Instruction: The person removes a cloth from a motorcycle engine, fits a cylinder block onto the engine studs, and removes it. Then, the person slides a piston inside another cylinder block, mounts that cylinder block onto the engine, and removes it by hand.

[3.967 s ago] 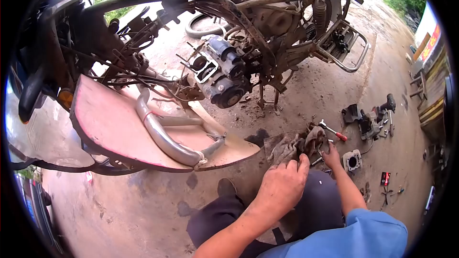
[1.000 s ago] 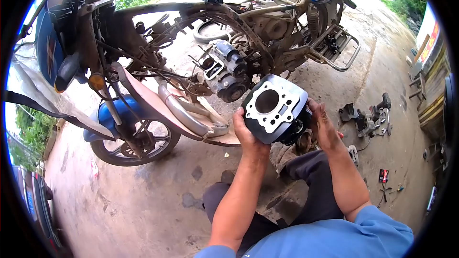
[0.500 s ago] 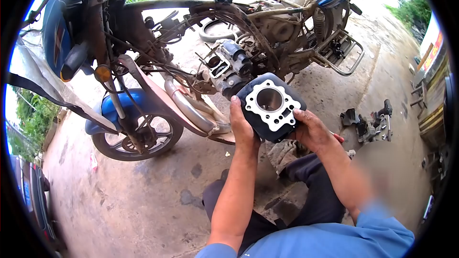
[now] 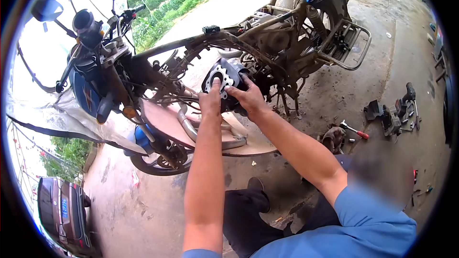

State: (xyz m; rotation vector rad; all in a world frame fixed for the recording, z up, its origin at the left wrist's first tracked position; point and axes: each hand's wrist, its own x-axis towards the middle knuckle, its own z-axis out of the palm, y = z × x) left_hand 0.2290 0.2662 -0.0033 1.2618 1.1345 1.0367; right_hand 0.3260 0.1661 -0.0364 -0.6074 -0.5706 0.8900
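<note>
My left hand (image 4: 210, 101) and my right hand (image 4: 251, 98) grip a black engine cylinder (image 4: 233, 70) from its near side. A silvery gasket face (image 4: 208, 84) with a round bore and several holes faces up and to the left. My left thumb lies over the bore; my right fingers wrap the right side of the casing. The cylinder is tilted and overlaps the engine area of a stripped motorcycle (image 4: 165, 48), hiding much of the engine behind it.
Bent exhaust pipes (image 4: 187, 125) and a pinkish panel (image 4: 160, 117) lie left of my hands. On the concrete at right are a red-handled tool (image 4: 362, 134), a crumpled rag (image 4: 333, 139), a power drill (image 4: 409, 92) and dark metal parts (image 4: 392, 123). A car (image 4: 62, 210) stands at lower left.
Both hands have carried the cylinder forward and to the left, from in front of my knees up to the engine. The cylinder has turned and tilted, and my arms are stretched out further.
</note>
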